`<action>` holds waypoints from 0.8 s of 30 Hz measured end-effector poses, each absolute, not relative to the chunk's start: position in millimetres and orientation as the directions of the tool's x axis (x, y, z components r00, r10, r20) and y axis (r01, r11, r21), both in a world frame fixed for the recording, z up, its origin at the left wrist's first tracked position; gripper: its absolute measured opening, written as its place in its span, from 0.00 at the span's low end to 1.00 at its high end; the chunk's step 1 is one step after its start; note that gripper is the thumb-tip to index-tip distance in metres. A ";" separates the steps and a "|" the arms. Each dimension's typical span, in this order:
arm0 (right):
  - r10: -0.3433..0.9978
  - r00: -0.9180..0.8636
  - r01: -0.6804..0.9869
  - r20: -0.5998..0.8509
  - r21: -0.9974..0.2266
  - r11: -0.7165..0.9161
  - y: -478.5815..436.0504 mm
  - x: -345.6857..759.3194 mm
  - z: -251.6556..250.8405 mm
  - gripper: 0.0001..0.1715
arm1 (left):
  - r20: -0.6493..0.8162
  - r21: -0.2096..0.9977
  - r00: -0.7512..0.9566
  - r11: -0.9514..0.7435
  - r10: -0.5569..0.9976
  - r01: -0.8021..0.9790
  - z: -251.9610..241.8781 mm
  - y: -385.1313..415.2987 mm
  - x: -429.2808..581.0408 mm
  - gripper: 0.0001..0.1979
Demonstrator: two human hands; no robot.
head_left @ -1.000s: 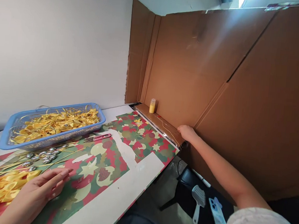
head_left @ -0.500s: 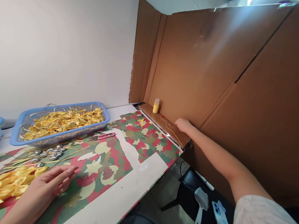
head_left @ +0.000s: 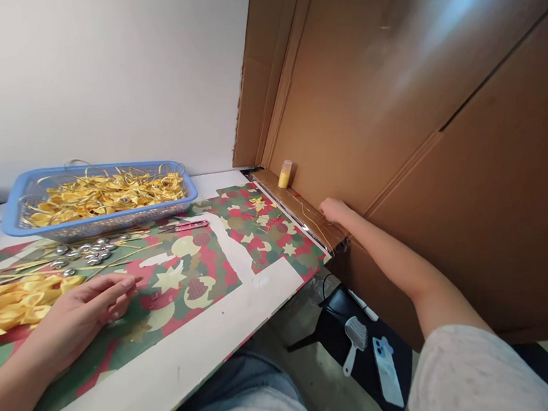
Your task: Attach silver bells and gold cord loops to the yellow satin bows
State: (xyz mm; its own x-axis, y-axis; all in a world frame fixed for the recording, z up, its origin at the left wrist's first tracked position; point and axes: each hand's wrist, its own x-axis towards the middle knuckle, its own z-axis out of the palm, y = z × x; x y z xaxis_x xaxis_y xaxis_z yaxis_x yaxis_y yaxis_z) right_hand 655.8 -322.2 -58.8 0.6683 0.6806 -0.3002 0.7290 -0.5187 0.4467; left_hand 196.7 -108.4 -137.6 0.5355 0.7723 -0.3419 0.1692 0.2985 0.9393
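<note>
My left hand (head_left: pixel 102 302) is over the patterned paper on the table, fingers curled and thumb close to the index finger; anything between them is too small to make out. Beside it lies a pile of yellow ribbon bows (head_left: pixel 15 311). Behind are silver beads (head_left: pixel 100 251) and thin golden cords (head_left: pixel 33 266). My right hand (head_left: pixel 334 209) reaches to the cardboard ledge (head_left: pixel 275 191), its fingers bent down and closed; the fingertips are hidden. A thin pale cord (head_left: pixel 314 217) lies along the ledge next to this hand.
A blue basket (head_left: pixel 9 214) holds many yellow bows by the wall. Pink thread snips (head_left: pixel 190 225) lie in front of it. A small yellow bottle (head_left: pixel 285 174) stands on the ledge against the cardboard wall (head_left: pixel 359 110). Below, a black stool (head_left: pixel 330 329) bears a brush (head_left: pixel 354 337) and a phone (head_left: pixel 388 372).
The camera view has tilted downward, so the table and basket appear higher and more of my lap shows. Both hands keep nearly the same places.
</note>
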 end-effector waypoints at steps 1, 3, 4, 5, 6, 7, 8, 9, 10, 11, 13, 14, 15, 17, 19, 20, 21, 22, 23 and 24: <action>0.679 0.668 0.729 -0.304 0.453 -0.514 -321.9 656.7 -59.2 0.18 | -0.332 0.942 0.542 0.296 0.772 0.157 -138.9 -107.6 196.2 0.30; 0.679 0.663 0.732 -0.316 0.464 -0.499 -320.2 659.1 -60.3 0.19 | -0.308 0.949 0.564 0.286 0.766 0.130 -141.1 -106.3 195.8 0.29; 0.681 0.658 0.736 -0.323 0.468 -0.489 -318.7 660.4 -60.9 0.19 | -0.298 0.952 0.571 0.282 0.765 0.118 -142.0 -105.8 195.9 0.28; 0.683 0.651 0.741 -0.331 0.472 -0.477 -316.9 661.7 -61.5 0.18 | -0.292 0.953 0.580 0.280 0.761 0.112 -142.6 -105.4 196.2 0.28; 0.686 0.643 0.747 -0.340 0.475 -0.465 -315.0 662.9 -61.9 0.18 | -0.289 0.954 0.587 0.281 0.756 0.109 -143.1 -105.3 196.5 0.28; 0.690 0.634 0.755 -0.350 0.476 -0.452 -312.9 664.0 -62.2 0.18 | -0.287 0.954 0.594 0.280 0.752 0.106 -143.4 -105.3 196.8 0.28; 0.694 0.624 0.762 -0.359 0.476 -0.439 -311.0 665.0 -62.2 0.18 | -0.282 0.955 0.599 0.277 0.749 0.103 -143.5 -105.5 197.0 0.27; 0.698 0.614 0.770 -0.368 0.476 -0.426 -309.3 665.9 -62.0 0.19 | -0.274 0.957 0.604 0.272 0.748 0.098 -143.5 -105.9 197.2 0.27; 0.702 0.605 0.776 -0.375 0.475 -0.415 -307.9 666.6 -61.6 0.19 | -0.264 0.960 0.609 0.264 0.748 0.092 -143.5 -106.4 197.2 0.26; 0.706 0.597 0.781 -0.380 0.474 -0.406 -307.0 667.2 -61.1 0.19 | -0.255 0.963 0.615 0.256 0.746 0.087 -143.5 -106.9 197.2 0.26; 0.714 0.587 0.788 -0.382 0.471 -0.396 -306.4 667.9 -59.7 0.19 | -0.241 0.966 0.626 0.246 0.742 0.081 -143.4 -107.7 197.0 0.25; 0.717 0.584 0.790 -0.380 0.469 -0.395 -306.7 668.1 -59.2 0.18 | -0.239 0.966 0.631 0.245 0.738 0.079 -143.3 -108.0 196.9 0.25; 0.720 0.583 0.791 -0.377 0.466 -0.397 -307.3 668.1 -58.9 0.18 | -0.238 0.966 0.635 0.246 0.735 0.078 -143.3 -108.2 196.8 0.25; 0.725 0.582 0.793 -0.369 0.457 -0.404 -309.0 667.7 -59.1 0.18 | -0.237 0.966 0.639 0.245 0.732 0.077 -143.0 -108.5 196.8 0.24; 0.727 0.582 0.794 -0.364 0.447 -0.412 -310.6 666.8 -60.3 0.18 | -0.233 0.968 0.637 0.241 0.735 0.075 -142.5 -108.8 197.0 0.23; 0.727 0.583 0.794 -0.364 0.443 -0.416 -311.3 666.1 -61.0 0.18 | -0.231 0.968 0.635 0.240 0.737 0.074 -142.3 -109.0 197.1 0.24; 0.725 0.584 0.794 -0.364 0.440 -0.419 -311.8 665.2 -61.7 0.18 | -0.230 0.968 0.633 0.240 0.739 0.072 -142.1 -109.1 197.2 0.24; 0.723 0.586 0.794 -0.367 0.438 -0.421 -312.1 664.3 -62.0 0.19 | -0.232 0.968 0.631 0.242 0.740 0.071 -142.2 -109.2 197.2 0.25; 0.720 0.587 0.794 -0.369 0.437 -0.423 -312.2 663.4 -62.0 0.19 | -0.236 0.966 0.630 0.248 0.740 0.071 -142.6 -109.1 197.1 0.25; 0.718 0.589 0.793 -0.370 0.436 -0.426 -312.1 662.6 -61.5 0.19 | -0.241 0.964 0.629 0.255 0.739 0.070 -143.1 -108.9 196.8 0.25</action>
State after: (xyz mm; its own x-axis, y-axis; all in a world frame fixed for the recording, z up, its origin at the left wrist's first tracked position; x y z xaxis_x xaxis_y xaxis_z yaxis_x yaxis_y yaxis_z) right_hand 662.6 -312.1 -61.5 0.5890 0.7185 -0.3700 0.7930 -0.4257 0.4358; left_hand 196.8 -108.9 -143.1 0.6293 0.7388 -0.2410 0.0705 0.2546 0.9645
